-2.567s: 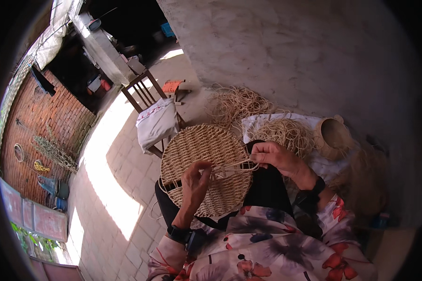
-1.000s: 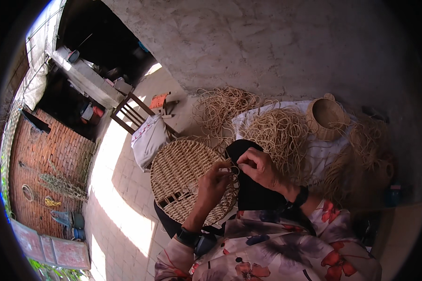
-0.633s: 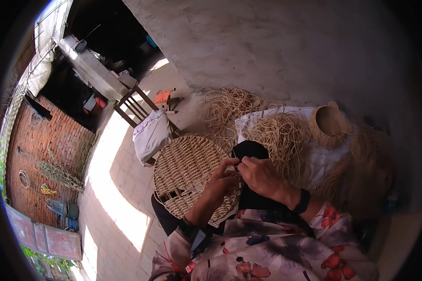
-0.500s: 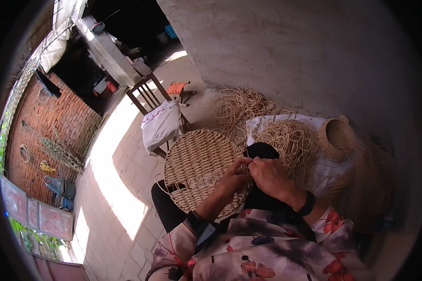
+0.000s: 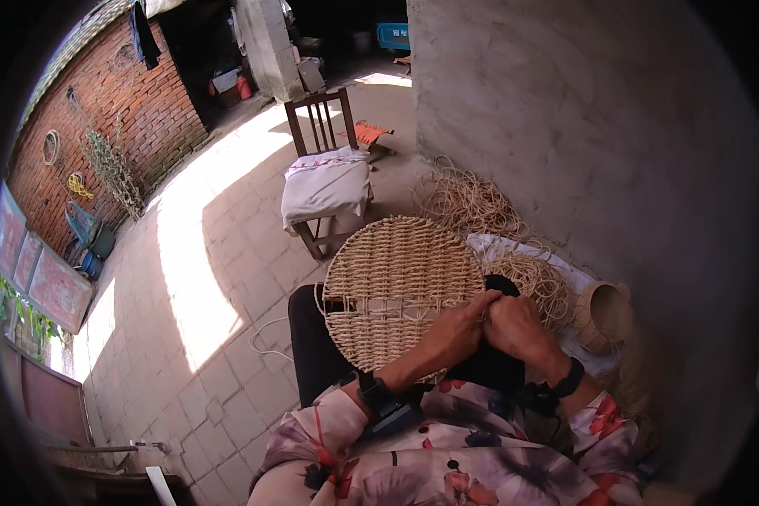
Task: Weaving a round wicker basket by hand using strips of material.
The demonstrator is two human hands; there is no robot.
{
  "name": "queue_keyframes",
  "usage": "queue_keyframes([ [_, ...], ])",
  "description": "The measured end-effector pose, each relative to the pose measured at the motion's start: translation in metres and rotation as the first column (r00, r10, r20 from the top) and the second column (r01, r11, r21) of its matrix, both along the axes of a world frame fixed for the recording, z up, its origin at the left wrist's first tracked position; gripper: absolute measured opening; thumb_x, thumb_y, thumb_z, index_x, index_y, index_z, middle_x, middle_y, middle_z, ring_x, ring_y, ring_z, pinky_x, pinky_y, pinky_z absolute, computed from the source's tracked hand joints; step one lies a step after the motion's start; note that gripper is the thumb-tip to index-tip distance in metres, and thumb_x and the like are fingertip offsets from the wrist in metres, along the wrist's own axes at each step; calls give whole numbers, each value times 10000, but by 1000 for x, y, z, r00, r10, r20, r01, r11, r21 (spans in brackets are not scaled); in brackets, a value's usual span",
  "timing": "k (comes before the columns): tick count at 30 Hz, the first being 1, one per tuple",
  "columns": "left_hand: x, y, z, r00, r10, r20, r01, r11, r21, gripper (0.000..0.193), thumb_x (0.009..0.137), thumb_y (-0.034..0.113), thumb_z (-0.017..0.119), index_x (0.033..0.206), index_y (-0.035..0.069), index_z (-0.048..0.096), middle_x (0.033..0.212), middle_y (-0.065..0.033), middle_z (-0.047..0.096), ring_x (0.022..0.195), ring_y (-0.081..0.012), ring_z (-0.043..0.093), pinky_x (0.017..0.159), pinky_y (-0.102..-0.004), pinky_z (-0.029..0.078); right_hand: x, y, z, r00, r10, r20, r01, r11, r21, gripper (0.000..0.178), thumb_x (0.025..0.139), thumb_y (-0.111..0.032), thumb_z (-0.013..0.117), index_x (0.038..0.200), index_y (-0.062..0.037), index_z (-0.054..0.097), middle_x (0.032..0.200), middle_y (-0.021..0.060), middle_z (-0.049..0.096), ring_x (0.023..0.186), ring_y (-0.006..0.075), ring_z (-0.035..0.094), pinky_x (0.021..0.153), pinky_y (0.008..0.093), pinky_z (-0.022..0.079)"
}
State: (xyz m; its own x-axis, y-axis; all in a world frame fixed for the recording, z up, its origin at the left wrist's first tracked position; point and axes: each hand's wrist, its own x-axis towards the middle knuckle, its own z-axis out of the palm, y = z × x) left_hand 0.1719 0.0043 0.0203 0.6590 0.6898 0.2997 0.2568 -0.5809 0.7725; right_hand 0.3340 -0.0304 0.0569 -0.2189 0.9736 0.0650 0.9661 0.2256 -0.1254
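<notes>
A round panel woven from straw-coloured cord [image 5: 405,261] lies tilted across my lap, with a slit-like gap showing bare frame bars across its middle. My left hand [image 5: 460,327] reaches over the panel's lower right part, its fingers closed at the right rim. Against it, my right hand [image 5: 517,325] is curled closed just outside that rim. The fingertips of both meet, and whatever thin thing they pinch is hidden. At the panel's left edge a loose cord end [image 5: 266,341] hangs beside my dark-trousered knee [image 5: 314,354].
Heaps of loose cord [image 5: 468,201] lie by the grey wall [image 5: 582,126], some on a white cloth [image 5: 578,274]. A woven basket [image 5: 605,312] rests on its side at right. Ahead stand a cloth-covered wooden chair [image 5: 327,187] and a low orange-topped stool [image 5: 369,132].
The whole view has shifted and turned, so the chair and wall sit more upright. Both hands remain together at the panel's right rim, with the right fist now more tightly curled.
</notes>
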Motion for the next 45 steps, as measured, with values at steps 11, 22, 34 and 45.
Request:
queue_keyframes([
  [11, -126, -22, -20, 990, 137, -46, -139, 989, -45, 237, 865, 24, 596, 1095, 36, 651, 909, -167, 682, 849, -326, 685, 745, -383, 542, 47, -3, -17, 298, -457, -838, -91, 860, -501, 108, 858, -159, 585, 789, -77, 567, 656, -63, 462, 556, 48, 417, 500, 219, 338],
  [22, -92, -12, -2, 883, 468, -27, -441, 848, 295, 179, 854, 148, 675, 1026, 105, 649, 922, -100, 585, 749, -300, 630, 621, -430, 504, 14, -13, -20, 179, -372, -911, -4, 925, -379, 62, 914, -95, 568, 912, -43, 535, 739, 29, 559, 559, 69, 496, 449, 221, 394],
  [34, -93, -19, -15, 974, 226, -15, -208, 918, 338, 162, 826, 134, 691, 970, 88, 632, 986, -75, 597, 836, -291, 646, 670, -389, 542, 12, -26, -13, 866, -121, -485, 180, 981, 77, 149, 823, -87, 697, 807, -32, 559, 662, 132, 606, 610, 301, 617, 577, 412, 472],
  [45, -128, -32, -19, 969, 239, -68, -219, 951, 219, 107, 828, 138, 654, 905, 70, 623, 885, -96, 604, 784, -300, 641, 636, -422, 522, 19, -20, -25, 805, -261, -533, 267, 961, -67, 155, 815, -120, 696, 803, -32, 568, 596, 98, 581, 547, 221, 597, 543, 363, 467],
])
